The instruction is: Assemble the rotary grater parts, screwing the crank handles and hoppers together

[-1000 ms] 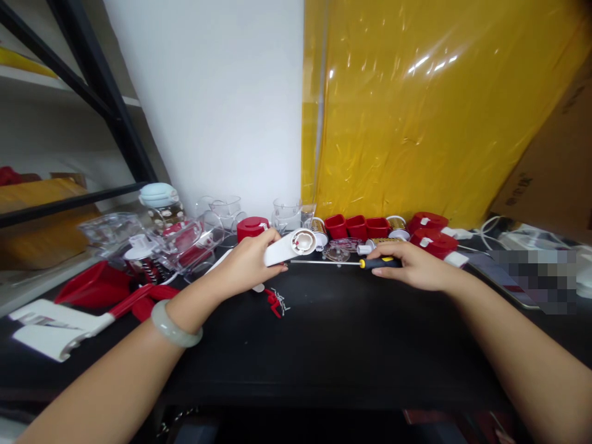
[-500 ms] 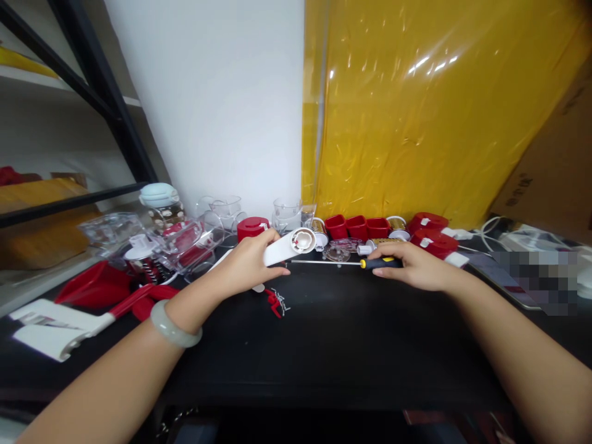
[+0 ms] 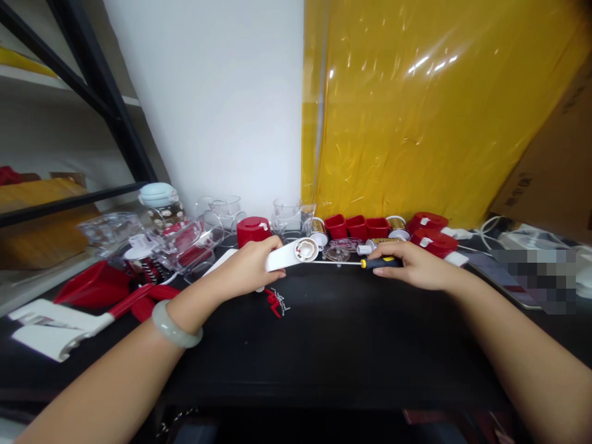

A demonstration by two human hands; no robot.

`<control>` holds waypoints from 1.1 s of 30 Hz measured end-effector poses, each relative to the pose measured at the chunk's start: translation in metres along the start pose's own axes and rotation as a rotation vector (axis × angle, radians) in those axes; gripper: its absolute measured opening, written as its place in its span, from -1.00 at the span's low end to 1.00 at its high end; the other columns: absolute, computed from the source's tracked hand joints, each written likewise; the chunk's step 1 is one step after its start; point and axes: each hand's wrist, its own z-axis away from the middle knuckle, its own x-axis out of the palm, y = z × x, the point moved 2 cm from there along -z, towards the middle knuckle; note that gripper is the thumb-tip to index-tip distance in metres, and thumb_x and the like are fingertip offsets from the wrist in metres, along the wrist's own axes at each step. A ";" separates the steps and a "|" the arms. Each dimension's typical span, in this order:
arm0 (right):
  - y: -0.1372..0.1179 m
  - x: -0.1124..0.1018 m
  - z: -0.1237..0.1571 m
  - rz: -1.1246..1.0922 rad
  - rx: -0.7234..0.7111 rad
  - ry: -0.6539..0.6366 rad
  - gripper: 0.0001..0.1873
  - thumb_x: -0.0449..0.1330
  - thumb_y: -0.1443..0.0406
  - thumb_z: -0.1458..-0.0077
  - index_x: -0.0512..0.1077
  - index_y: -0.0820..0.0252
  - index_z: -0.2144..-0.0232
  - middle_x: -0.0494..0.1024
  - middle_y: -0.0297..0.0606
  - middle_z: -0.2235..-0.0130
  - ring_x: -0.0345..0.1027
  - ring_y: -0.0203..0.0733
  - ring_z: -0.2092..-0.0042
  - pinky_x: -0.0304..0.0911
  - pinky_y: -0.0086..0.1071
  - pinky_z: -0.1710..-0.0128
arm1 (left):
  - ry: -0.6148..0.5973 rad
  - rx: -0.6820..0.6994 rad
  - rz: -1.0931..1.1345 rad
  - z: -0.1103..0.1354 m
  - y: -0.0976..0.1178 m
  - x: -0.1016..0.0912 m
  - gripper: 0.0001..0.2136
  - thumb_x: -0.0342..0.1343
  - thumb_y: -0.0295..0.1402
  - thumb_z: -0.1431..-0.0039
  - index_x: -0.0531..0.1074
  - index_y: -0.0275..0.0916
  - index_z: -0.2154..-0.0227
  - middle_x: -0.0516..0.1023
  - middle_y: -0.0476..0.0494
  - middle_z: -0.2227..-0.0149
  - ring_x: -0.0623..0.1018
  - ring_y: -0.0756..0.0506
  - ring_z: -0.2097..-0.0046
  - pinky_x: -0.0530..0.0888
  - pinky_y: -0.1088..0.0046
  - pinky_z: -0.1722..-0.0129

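Note:
My left hand is closed around a white plastic part with a round hollow end facing me. In my right hand is a screwdriver with a black and yellow handle, held level. Its thin shaft points left, and its tip is hidden at the white part; I cannot tell whether they touch. Below my left hand, small red pieces and several screws lie on the black table.
Clear plastic parts, red cups and metal grater drums line the back of the table. At the left lie a red scoop-like part and a white panel. A tablet and a cable are at the right.
The white part in my left hand has tilted and dropped slightly, with its round end lower and over the screwdriver's tip. My right hand has hardly moved.

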 end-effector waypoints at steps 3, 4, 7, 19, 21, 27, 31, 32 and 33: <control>0.000 0.000 0.000 0.005 0.018 -0.030 -0.62 0.23 0.00 -0.08 0.51 0.14 0.20 0.59 -0.18 0.13 0.44 -0.06 0.09 0.27 -0.18 0.02 | -0.061 -0.012 -0.018 0.002 0.001 0.000 -0.72 0.25 -0.26 -0.01 0.34 -0.14 0.24 0.55 -0.01 0.32 0.54 -0.11 0.31 0.31 0.41 0.39; 0.001 0.000 0.000 0.009 0.023 -0.042 -0.63 0.23 0.01 -0.08 0.52 0.14 0.20 0.59 -0.18 0.13 0.44 -0.05 0.09 0.27 -0.18 0.01 | -0.080 -0.012 -0.018 0.002 0.001 -0.001 -0.72 0.25 -0.26 0.00 0.35 -0.14 0.24 0.55 -0.01 0.33 0.55 -0.10 0.32 0.31 0.41 0.40; 0.002 0.000 0.000 0.018 0.031 -0.070 -0.63 0.22 0.01 -0.09 0.52 0.14 0.21 0.59 -0.18 0.13 0.44 -0.05 0.09 0.28 -0.16 0.02 | -0.122 0.000 -0.008 0.003 0.002 -0.002 -0.72 0.25 -0.24 0.00 0.35 -0.14 0.23 0.55 -0.01 0.34 0.54 -0.09 0.34 0.31 0.42 0.41; 0.006 -0.022 0.010 0.040 0.032 0.053 -0.60 0.26 -0.03 -0.05 0.54 0.10 0.20 0.61 -0.20 0.13 0.47 -0.02 0.09 0.32 -0.14 0.03 | 0.078 -0.064 -0.170 -0.001 0.000 -0.019 -0.61 -0.02 0.08 -0.25 0.35 -0.19 0.25 0.49 -0.08 0.42 0.46 -0.11 0.42 0.24 0.38 0.43; 0.005 -0.028 0.013 0.024 0.014 0.087 -0.60 0.27 -0.04 -0.03 0.55 0.10 0.22 0.61 -0.20 0.14 0.47 -0.01 0.09 0.32 -0.13 0.02 | 0.102 -0.074 -0.205 -0.001 0.001 -0.021 -0.61 -0.05 0.07 -0.27 0.34 -0.18 0.22 0.49 -0.09 0.41 0.47 -0.12 0.41 0.24 0.39 0.43; -0.007 -0.037 0.021 0.034 -0.050 0.300 -0.60 0.26 -0.09 -0.04 0.55 0.05 0.26 0.61 -0.18 0.15 0.47 0.05 0.10 0.36 -0.09 0.09 | 0.122 -0.104 -0.257 -0.001 0.002 -0.021 -0.59 -0.08 0.09 -0.27 0.34 -0.18 0.19 0.52 -0.14 0.36 0.51 -0.15 0.37 0.23 0.40 0.43; -0.023 -0.034 0.023 0.166 -0.134 0.366 -0.70 0.24 0.01 -0.11 0.56 0.00 0.20 0.61 -0.20 0.20 0.48 -0.01 0.18 0.36 -0.09 0.14 | 0.159 -0.158 -0.365 0.001 0.005 -0.021 -0.55 -0.12 0.10 -0.28 0.35 -0.20 0.15 0.53 -0.19 0.38 0.53 -0.20 0.35 0.24 0.38 0.43; -0.026 -0.032 0.023 0.188 -0.144 0.374 -0.71 0.23 0.03 -0.12 0.56 0.00 0.19 0.61 -0.20 0.21 0.48 -0.01 0.19 0.35 -0.10 0.15 | 0.177 -0.177 -0.393 0.002 0.005 -0.022 -0.54 -0.13 0.11 -0.28 0.35 -0.20 0.13 0.54 -0.20 0.38 0.54 -0.22 0.35 0.25 0.37 0.43; -0.029 -0.030 0.023 0.204 -0.148 0.383 -0.72 0.23 0.04 -0.13 0.55 0.00 0.18 0.61 -0.19 0.20 0.48 -0.02 0.20 0.35 -0.10 0.15 | 0.193 -0.196 -0.419 0.003 0.006 -0.022 -0.52 -0.15 0.12 -0.29 0.36 -0.21 0.12 0.54 -0.22 0.39 0.55 -0.24 0.35 0.26 0.36 0.43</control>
